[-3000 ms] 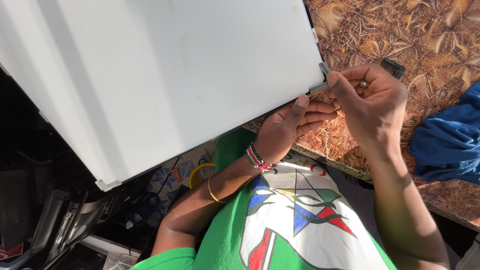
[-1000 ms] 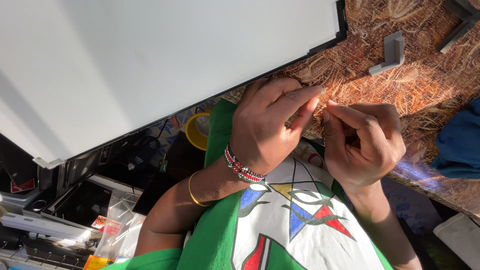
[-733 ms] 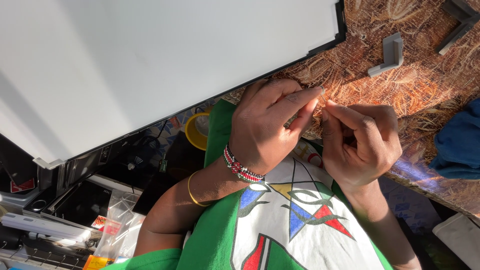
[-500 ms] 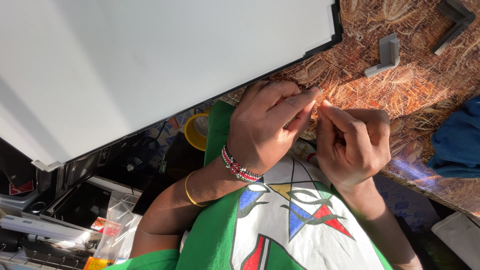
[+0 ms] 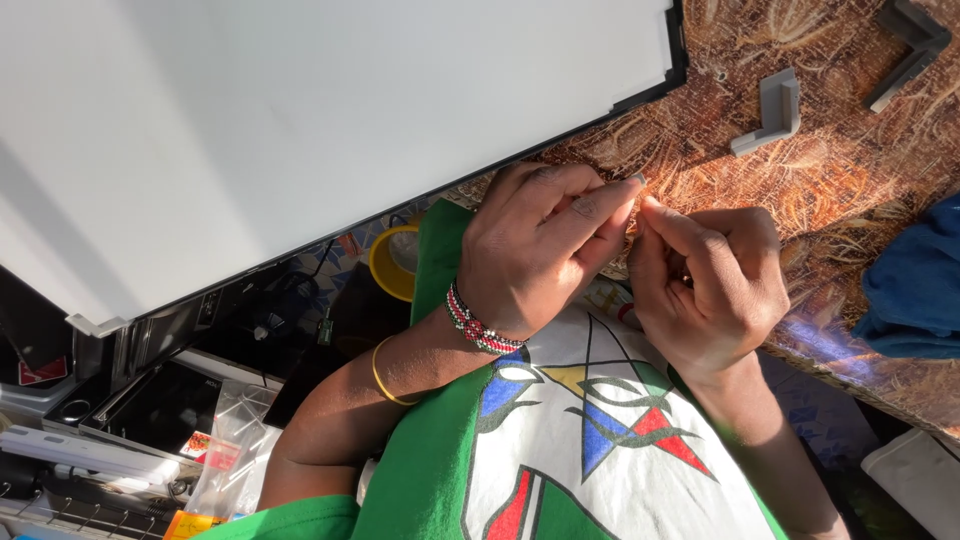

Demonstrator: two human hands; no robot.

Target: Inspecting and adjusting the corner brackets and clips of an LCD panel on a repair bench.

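Head view shows 2 grey corner pieces (image 5: 768, 112) lying loose beside the white panel (image 5: 330, 130), unfitted, while left hand (image 5: 545, 250) and right hand (image 5: 715, 285) pinch fingertips together on something too small to tell.

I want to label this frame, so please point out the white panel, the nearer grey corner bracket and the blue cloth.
white panel (image 5: 330, 120), head view, middle of its flat face
grey corner bracket (image 5: 772, 112), head view, on its bend
blue cloth (image 5: 915, 285), head view, middle of the folds

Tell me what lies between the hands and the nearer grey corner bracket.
Head view: only bare patterned tabletop between the hands and grey bracket.
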